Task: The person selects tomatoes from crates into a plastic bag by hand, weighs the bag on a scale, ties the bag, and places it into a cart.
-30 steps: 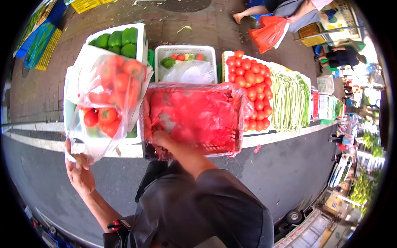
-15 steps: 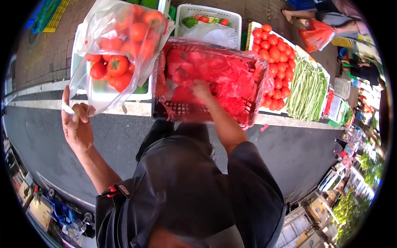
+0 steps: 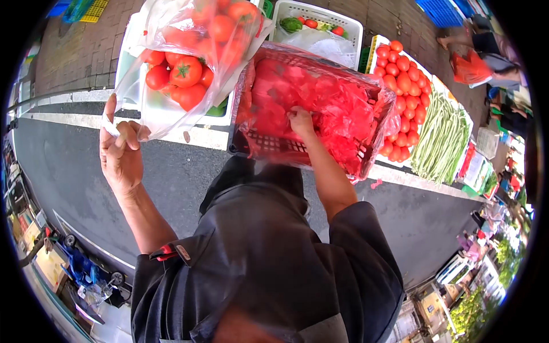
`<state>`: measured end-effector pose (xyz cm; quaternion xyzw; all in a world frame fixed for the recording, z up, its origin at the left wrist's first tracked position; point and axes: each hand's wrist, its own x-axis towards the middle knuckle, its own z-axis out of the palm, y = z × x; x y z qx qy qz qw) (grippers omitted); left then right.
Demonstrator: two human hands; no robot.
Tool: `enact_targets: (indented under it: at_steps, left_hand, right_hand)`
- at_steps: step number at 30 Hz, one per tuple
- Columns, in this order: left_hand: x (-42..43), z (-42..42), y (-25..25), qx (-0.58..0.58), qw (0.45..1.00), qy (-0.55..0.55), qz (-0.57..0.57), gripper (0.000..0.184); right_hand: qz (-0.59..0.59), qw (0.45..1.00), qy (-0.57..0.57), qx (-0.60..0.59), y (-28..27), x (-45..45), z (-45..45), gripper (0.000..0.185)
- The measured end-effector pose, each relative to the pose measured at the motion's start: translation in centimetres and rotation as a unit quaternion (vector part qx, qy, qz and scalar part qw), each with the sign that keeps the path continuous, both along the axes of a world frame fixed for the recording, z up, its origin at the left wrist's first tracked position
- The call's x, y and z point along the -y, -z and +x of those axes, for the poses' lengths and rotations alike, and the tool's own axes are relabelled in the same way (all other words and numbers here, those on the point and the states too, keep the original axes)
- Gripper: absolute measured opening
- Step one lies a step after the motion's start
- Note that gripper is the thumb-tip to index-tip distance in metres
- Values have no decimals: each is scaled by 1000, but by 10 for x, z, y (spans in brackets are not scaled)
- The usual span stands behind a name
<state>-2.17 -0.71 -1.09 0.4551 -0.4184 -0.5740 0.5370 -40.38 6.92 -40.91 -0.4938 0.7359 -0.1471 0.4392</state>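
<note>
Largest within reach, a crate [image 3: 277,144] full of crumpled red plastic [image 3: 351,108]. To its left, over a white box [image 3: 127,68], a clear bag [image 3: 197,43] with tomatoes [image 3: 187,72] showing. Next, the left hand [image 3: 121,160], with index finger extended and other fingers curled on the bag's near edge, much as a second ago. Then the right hand [image 3: 300,122], now mid-crate instead of at the near left corner, so apparently deeper among the red plastic; fingers partly curled, cannot tell whether gripping or merely touching. Smallest, a white strip [image 3: 110,126] around the left index finger.
</note>
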Motion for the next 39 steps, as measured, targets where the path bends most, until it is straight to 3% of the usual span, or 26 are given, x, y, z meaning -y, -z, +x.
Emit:
enact_targets:
  at_steps: [2,6,11,14,17,20,23,25,26,27,30,36,39]
  left_hand:
    - [-1,4,2,3,1000,4,-1,74]
    - [-5,6,1,6,1000,0,5,74]
    - [-6,9,1,8,1000,-1,5,74]
    - [-7,9,2,4,1000,1,4,74]
    - [-5,11,1,7,1000,5,7,74]
    - [-6,10,0,10,1000,2,16,74]
    - [-5,11,0,11,1000,-4,18,74]
    - [-5,10,0,10,1000,-7,14,74]
    - [-5,10,0,10,1000,-8,12,74]
    - [-6,10,-1,12,1000,-8,15,73]
    - [-8,12,2,17,999,-19,21,72]
    - [-6,12,3,21,999,-24,16,74]
    - [-5,9,1,33,998,-49,19,74]
  right_hand:
    - [-35,991,19,-126,-30,8,21,42]
    - [127,974,-150,-112,-70,3,36,37]
    - [35,946,-312,-79,-81,-39,39,20]
    - [49,958,-280,40,-87,-34,31,21]
    - [-97,980,-172,-14,-147,-13,30,23]
    - [-187,974,36,126,-145,15,27,25]
    - [-5,951,137,277,-79,27,35,25]
    - [-80,996,-23,23,-43,9,41,26]
    - [-117,982,-103,-106,-25,5,43,27]
    - [-148,978,-108,-100,-9,-2,42,27]
    - [-53,992,-72,-93,-69,4,56,40]
    - [80,961,-185,-188,-52,1,71,69]
    - [78,972,-163,-147,-52,7,66,69]
